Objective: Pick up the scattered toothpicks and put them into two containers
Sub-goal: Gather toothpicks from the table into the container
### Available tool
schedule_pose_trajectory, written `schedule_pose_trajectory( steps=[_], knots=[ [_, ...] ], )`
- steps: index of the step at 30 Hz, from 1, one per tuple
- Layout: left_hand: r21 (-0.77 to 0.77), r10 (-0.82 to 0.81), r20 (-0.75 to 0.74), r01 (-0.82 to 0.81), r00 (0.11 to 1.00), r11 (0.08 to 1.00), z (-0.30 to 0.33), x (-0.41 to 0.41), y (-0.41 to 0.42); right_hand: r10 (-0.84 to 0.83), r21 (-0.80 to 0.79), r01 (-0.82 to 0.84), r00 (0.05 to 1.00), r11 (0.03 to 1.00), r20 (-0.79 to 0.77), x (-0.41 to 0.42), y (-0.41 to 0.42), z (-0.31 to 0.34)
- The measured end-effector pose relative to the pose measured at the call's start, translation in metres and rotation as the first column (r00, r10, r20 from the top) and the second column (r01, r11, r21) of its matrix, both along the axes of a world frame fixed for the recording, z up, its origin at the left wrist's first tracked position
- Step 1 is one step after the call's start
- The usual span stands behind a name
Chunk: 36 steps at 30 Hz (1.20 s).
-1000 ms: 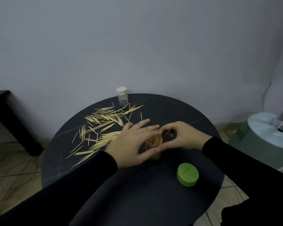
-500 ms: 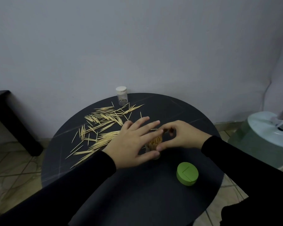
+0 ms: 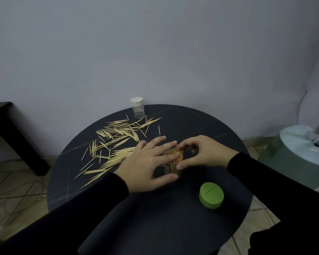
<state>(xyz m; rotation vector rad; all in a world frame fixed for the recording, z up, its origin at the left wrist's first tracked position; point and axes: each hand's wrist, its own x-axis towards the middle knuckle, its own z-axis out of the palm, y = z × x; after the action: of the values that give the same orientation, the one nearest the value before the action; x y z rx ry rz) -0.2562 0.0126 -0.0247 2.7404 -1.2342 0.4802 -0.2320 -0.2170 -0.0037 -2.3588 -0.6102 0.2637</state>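
Toothpicks (image 3: 116, 137) go in upright: our left hand (image 3: 145, 165), fingers straight, steadies the packed container (image 3: 174, 163) while our right hand (image 3: 201, 153) curls round its rim, tamping gently

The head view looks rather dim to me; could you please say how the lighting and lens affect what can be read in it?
In the head view the light is low and flat, so the black sleeves merge with the dark table; the pale toothpicks stand out well; the wide lens bends the wall edge at right; the hands hide much of the open container; the green lid reads clearly.
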Motion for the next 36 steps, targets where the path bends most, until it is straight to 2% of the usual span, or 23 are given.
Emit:
schedule_pose_trajectory(
  steps=[4,6,8,11,13,16,18,22,28,32,36],
  knots=[
    [-0.076,-0.006,-0.037,0.003,0.999,0.997,0.003,0.002,0.003,0.001,-0.02,0.0,1.0,1.0,0.004,0.001,0.001,0.003],
    [-0.056,-0.038,-0.035,0.036,0.999,0.998,0.003,0.004,0.004,0.016,-0.04,-0.017,1.0,0.999,-0.023,0.003,0.001,0.004],
    [-0.077,-0.056,-0.075,0.051,0.996,0.996,0.003,0.005,0.004,0.045,-0.106,-0.051,0.997,0.993,-0.061,0.007,0.0,0.005],
    [-0.225,-0.006,-0.172,-0.033,0.985,0.974,0.003,0.01,0.005,0.067,-0.218,-0.087,0.993,0.972,-0.096,0.015,-0.002,0.007],
    [-0.24,0.096,-0.15,-0.131,0.984,0.962,0.003,0.019,0.009,0.035,-0.238,-0.057,0.995,0.97,-0.093,0.021,0.0,0.005],
    [-0.021,0.346,-0.127,-0.351,0.93,0.936,0.002,0.035,0.025,-0.047,-0.293,0.052,0.999,0.955,0.022,0.03,0.01,-0.005],
    [0.114,0.477,-0.195,-0.463,0.857,0.879,0.001,0.042,0.036,-0.075,-0.36,0.106,0.992,0.927,0.098,0.035,0.019,-0.01],
    [0.18,0.566,-0.276,-0.537,0.777,0.824,-0.001,0.051,0.051,-0.022,-0.449,0.079,0.991,0.89,0.13,0.04,0.037,-0.016],
    [0.159,0.534,-0.225,-0.51,0.815,0.846,-0.012,0.057,0.053,-0.028,-0.419,0.087,0.989,0.904,0.146,0.052,0.048,-0.023],
    [0.126,0.403,-0.126,-0.388,0.907,0.913,-0.021,0.062,0.048,-0.021,-0.378,0.129,0.961,0.917,0.277,0.058,0.057,-0.027],
    [0.173,0.327,-0.034,-0.316,0.944,0.933,-0.02,0.067,0.041,0.036,-0.476,0.161,0.925,0.864,0.378,0.061,0.064,-0.028]
  ],
)
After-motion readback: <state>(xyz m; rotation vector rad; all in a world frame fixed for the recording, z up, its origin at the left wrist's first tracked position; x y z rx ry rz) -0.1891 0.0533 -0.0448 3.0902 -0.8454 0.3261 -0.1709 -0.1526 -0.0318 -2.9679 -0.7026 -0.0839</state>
